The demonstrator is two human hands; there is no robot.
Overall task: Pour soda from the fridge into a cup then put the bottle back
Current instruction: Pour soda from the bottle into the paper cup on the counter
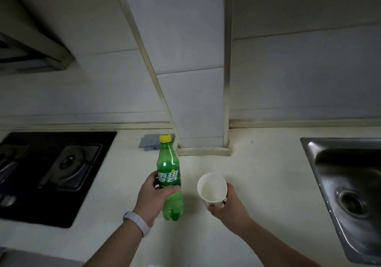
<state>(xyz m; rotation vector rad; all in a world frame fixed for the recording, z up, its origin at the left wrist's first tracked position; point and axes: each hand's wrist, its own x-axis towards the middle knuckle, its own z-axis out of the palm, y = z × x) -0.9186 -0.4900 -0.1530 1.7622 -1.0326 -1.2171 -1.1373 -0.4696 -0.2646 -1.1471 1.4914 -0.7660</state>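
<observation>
A green soda bottle (pixel 169 169) with a yellow cap stands upright at the middle of the pale countertop (pixel 268 176). The cap is on. My left hand (pixel 153 197) is wrapped around the bottle's labelled middle. To its right is a white paper cup (pixel 211 188) with red marks near its base, and it looks empty inside. My right hand (pixel 227 203) grips the cup from the right and below, tilting its mouth slightly toward me. Bottle and cup are a short gap apart.
A black gas hob (pixel 49 171) fills the counter's left side. A steel sink (pixel 348 188) lies at the right. A blue-grey cloth (pixel 149 141) sits behind the bottle by a tiled wall column (pixel 198 101). A range hood (pixel 26 56) hangs at upper left.
</observation>
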